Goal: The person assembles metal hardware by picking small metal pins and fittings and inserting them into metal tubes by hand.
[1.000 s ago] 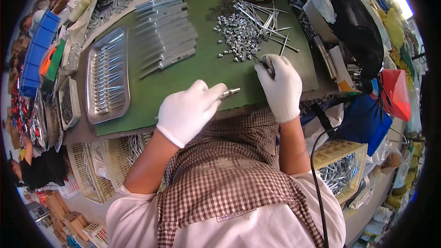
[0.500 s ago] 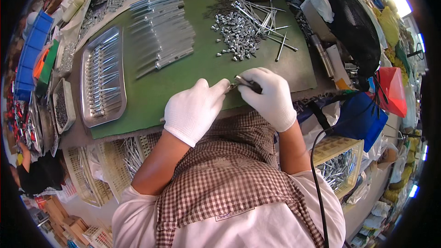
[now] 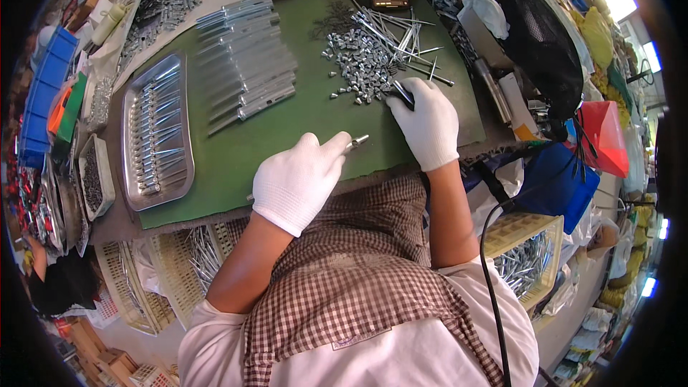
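A: We logged the bench from the largest item down. The green mat (image 3: 287, 136) covered most of the table. At about ten o'clock on it sat the steel tray (image 3: 156, 132), filled with finished rods laid in rows. Just to its right, toward twelve, lay a stack of flat metal bars (image 3: 247, 79).

B: And the loose stock?

A: At one o'clock we noted a heap of small silver fittings (image 3: 358, 68), with long thin pins (image 3: 401, 32) fanned across its upper edge. We judged the heap large next to the tray's contents, so much remained to be assembled; the full tray and the stack suggested a good share was already done.

B: Hands?

A: Both wore white gloves. Our left hand (image 3: 297, 183) sat near the mat's six o'clock edge, fingers pinched closed on a short metal piece (image 3: 356, 142) whose tip pointed toward two o'clock. Our right hand (image 3: 428, 120) rested at the heap's lower right rim, closed around a dark tool (image 3: 401, 92) that poked out toward eleven and touched the nearest fittings.

B: Was the piece joined to a fitting?

A: We could not tell; it was too small.
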A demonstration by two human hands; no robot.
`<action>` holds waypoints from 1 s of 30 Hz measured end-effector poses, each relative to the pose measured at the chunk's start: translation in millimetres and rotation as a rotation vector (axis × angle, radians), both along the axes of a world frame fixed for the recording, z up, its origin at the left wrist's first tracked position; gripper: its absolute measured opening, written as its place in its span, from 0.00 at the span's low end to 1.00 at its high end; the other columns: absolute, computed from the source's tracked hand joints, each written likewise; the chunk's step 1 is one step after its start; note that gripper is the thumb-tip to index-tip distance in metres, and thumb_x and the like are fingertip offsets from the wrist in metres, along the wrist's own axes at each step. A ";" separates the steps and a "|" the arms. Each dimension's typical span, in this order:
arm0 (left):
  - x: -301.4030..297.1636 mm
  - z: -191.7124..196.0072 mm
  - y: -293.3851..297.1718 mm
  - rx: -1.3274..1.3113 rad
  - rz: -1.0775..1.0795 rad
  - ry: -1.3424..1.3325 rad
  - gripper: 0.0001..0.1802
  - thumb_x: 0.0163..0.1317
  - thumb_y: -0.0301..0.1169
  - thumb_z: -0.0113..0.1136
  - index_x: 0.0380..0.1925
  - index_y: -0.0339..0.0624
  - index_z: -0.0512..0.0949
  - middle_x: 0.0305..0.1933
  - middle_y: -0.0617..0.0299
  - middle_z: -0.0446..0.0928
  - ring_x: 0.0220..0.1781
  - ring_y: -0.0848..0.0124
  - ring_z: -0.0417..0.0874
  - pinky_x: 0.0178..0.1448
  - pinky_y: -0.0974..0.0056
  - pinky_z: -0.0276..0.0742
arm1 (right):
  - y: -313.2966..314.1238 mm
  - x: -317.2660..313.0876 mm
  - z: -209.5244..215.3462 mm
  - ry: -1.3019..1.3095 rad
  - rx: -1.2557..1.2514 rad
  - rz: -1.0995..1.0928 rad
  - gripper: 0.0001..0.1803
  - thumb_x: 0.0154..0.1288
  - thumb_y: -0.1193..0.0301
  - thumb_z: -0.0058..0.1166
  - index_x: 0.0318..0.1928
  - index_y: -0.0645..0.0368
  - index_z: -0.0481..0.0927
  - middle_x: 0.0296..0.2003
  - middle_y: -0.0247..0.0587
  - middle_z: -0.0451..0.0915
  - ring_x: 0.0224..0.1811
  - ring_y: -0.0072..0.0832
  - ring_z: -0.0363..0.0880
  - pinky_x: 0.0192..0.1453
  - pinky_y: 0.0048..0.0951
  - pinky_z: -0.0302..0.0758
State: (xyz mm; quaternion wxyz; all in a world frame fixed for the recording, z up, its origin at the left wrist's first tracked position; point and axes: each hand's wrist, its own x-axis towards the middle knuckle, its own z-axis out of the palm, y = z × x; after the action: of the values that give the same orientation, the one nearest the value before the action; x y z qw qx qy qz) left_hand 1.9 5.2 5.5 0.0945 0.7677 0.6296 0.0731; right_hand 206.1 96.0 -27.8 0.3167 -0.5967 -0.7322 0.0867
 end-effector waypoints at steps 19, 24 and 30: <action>-1.6 1.3 0.6 -0.016 0.019 -0.038 0.10 0.71 0.43 0.56 0.50 0.65 0.80 0.29 0.58 0.74 0.26 0.56 0.84 0.30 0.52 0.80 | 6.8 2.8 5.2 0.091 0.037 0.212 0.07 0.63 0.69 0.64 0.41 0.55 0.86 0.37 0.41 0.83 0.37 0.44 0.84 0.42 0.39 0.80; -1.7 1.7 0.2 -0.014 0.018 -0.036 0.10 0.71 0.43 0.57 0.50 0.65 0.80 0.30 0.59 0.74 0.26 0.56 0.83 0.30 0.53 0.80 | 6.6 -4.4 2.5 -0.106 -0.028 0.162 0.08 0.64 0.65 0.63 0.40 0.54 0.84 0.38 0.41 0.81 0.38 0.45 0.84 0.42 0.43 0.81; -0.8 1.3 0.3 -0.016 0.015 -0.012 0.10 0.71 0.44 0.57 0.50 0.65 0.79 0.30 0.59 0.74 0.25 0.56 0.83 0.29 0.53 0.81 | 8.0 -5.3 4.9 -0.177 -0.056 0.192 0.10 0.62 0.67 0.64 0.42 0.55 0.84 0.41 0.42 0.83 0.39 0.45 0.85 0.43 0.41 0.81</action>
State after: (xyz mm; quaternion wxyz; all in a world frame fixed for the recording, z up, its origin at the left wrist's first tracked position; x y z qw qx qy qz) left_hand 1.1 5.5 6.8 0.1037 0.7616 0.6354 0.0733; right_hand 200.8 103.9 -22.9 0.2243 -0.5378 -0.8084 0.0838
